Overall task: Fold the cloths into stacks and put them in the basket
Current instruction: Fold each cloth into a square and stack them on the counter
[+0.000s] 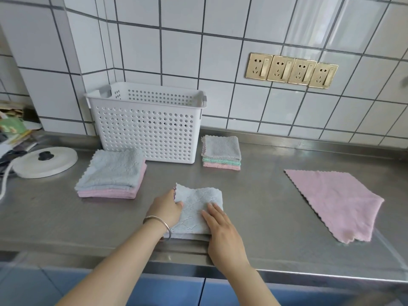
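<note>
A folded pale blue cloth (195,208) lies on the near middle of the stainless steel counter (265,206), close to its front edge, and both hands are on it. The left hand (165,209) sits at the cloth's left edge with its fingers curled round that edge, gripping it, a silver bangle (157,224) on the wrist. The right hand (220,228) lies flat on the cloth's right half, fingers straight and together, pressing it down and closed round nothing. The cloth is roughly oblong, its long axis running from near to far and tipped slightly to the left, with a scalloped corner lifted at the far left. To the far left of it rests a folded stack (112,174) of blue cloths over pink ones, square to the counter. Behind that stack stands the white perforated basket (150,129) against the tiled wall (220,51); what it holds cannot be told. Just to the right of the basket sits a smaller folded stack (221,152), grey on top, then green, then pink. Well apart on the right, a pink cloth (337,202) lies spread open and unfolded, one corner pointing to the far left. At the far left of the counter lies a white lid (45,162) with a black knob. Four gold wall sockets (291,70) sit in a row on the tiles above.
</note>
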### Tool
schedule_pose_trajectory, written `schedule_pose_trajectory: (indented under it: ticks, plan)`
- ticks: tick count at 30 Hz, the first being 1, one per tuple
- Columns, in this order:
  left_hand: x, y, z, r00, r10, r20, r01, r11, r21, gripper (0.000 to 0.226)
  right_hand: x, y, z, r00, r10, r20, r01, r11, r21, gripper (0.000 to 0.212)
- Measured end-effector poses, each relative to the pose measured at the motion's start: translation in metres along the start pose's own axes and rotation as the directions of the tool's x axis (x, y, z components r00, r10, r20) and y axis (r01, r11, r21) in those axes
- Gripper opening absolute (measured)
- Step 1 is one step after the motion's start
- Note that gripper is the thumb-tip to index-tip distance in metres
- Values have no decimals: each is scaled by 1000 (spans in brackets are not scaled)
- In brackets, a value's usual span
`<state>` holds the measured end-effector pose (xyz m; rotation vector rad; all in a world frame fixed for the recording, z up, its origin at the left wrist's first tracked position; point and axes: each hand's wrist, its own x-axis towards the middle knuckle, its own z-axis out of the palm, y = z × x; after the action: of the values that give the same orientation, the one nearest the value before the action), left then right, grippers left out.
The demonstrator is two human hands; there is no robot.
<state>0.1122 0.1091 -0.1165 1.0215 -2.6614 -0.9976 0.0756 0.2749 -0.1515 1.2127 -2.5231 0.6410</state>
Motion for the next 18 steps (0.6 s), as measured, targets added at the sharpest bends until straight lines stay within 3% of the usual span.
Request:
schedule_pose_trajectory:
  ticks: [6, 10, 11, 14, 16, 18]
  plan:
    - [-3, -3, 4, 996, 58, -70, -48, 990, 134, 51, -2, 8, 3, 999, -39, 37, 41, 998, -41, 60]
    - [-5, -12, -4, 988, 9, -151, 4, 996, 85, 51, -5, 4, -16, 978, -58, 199, 32, 990, 135, 63]
    - [-6, -14, -7, 984, -1, -179, 13, 997, 71, 50, -5, 3, -21, 983, -36, 181, -2, 979, 203, 60]
    - [-11, -17, -11, 981, 15, -193, 27, 976, 215, 56, 0, 2, -28, 971, 238, -2, -224, 919, 325, 55]
    - [-13, -20, -6, 991, 13, -136, 31, 949, 314, 67, 8, 4, -28, 900, 435, 11, -428, 880, 205, 39]
    - [-12, -25, 1, 994, -25, -106, 56, 952, 300, 75, 15, 7, -27, 832, 539, 132, -542, 840, -16, 37]
